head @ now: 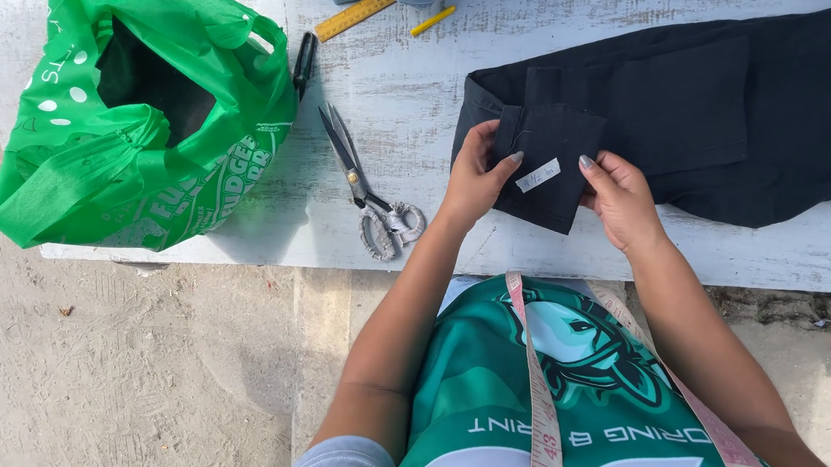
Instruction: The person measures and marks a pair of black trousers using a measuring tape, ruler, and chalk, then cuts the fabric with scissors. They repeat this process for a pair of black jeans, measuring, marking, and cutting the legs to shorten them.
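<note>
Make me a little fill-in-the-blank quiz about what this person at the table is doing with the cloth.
1. Both hands, left and right, hold a folded piece of ____ cloth.
2. A small ____ tag lies on that fold.
3. The scissors lie between the cloth and the ____ bag.
4. A ____ tape hangs over the person's shirt.

Missing words: black; white; green; measuring

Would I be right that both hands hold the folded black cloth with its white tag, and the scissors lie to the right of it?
Not quite: the head view shows the scissors lying left of the black cloth. Both the left hand and right hand do hold it, white tag showing.
</note>
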